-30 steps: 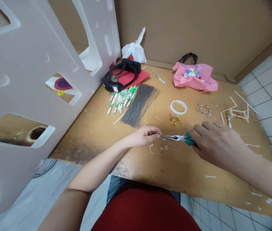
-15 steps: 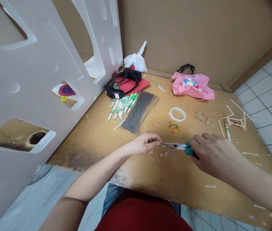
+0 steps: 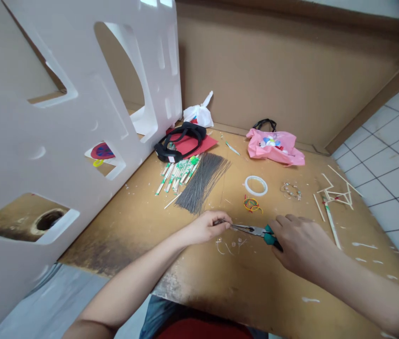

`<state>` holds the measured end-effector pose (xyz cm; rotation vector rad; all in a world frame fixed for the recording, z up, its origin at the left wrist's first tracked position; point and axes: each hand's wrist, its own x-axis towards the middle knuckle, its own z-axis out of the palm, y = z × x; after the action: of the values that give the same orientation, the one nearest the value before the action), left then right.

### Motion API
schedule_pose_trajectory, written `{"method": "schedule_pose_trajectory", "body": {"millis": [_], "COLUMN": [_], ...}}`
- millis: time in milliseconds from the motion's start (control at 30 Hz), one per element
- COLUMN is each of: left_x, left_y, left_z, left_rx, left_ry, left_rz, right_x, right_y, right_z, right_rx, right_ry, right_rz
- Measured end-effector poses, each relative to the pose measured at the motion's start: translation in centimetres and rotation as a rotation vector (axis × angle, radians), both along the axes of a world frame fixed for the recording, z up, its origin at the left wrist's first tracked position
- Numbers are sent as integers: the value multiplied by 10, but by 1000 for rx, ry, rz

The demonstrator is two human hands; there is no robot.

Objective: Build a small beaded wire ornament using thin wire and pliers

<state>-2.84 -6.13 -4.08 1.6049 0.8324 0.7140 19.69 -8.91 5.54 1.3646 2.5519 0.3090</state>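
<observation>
The right hand (image 3: 298, 238) grips one pair of pliers (image 3: 256, 230); the left hand (image 3: 203, 228) pinches one dark piece (image 3: 219, 221). Wrapper print (image 3: 176, 175) is illegible.

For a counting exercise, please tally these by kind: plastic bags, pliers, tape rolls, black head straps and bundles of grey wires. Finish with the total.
Plastic bags: 2 (white bag, pink bag)
Long-nose pliers: 1
White tape roll: 1
Black head strap: 1
Bundle of grey wires: 1
Total: 6

Two hands (image 3: 207, 227) (image 3: 300, 241), one pliers (image 3: 256, 231), one tape roll (image 3: 256, 193)
</observation>
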Motion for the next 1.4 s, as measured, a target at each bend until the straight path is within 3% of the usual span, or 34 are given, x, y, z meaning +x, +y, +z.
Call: {"method": "schedule_pose_trajectory", "body": {"millis": [233,433,533,633,733,867,1033,1233,1333,1400], "left_x": [2,3,2,0,-1,2,6,5,5,6], "left_y": [-1,1,5,9,10,8,8,9,8,6], "left_z": [0,0,-5,-8,-7,-6,-11,-13,-12,-12], "left_rx": [-28,2,-174,-466,-636,-651,-653,-665,-713,-728], "left_ry": [-1,47,-57,-300,-458,-467,-471,-529,-551,-555], "left_rz": [-15,82,75,19,-22,28,32,20,2,-10], "right_x": [2,1,9,26,45,61,67,68,54,35], "right_y": [-2,4,6,6,7,6,7,9,10,10], "right_z": [1,-3,-11,-37,-77,-120,-142,-148,-132,-114], "right_rx": [-100,-93,-48,-54,-27,63,92,48,-41,-212], "right_ry": [-15,14,123,218,239,258,344,520,777,1026], "right_rz": [-53,-118,-221,-290,-214,-114,1,8,-106,-246]}}
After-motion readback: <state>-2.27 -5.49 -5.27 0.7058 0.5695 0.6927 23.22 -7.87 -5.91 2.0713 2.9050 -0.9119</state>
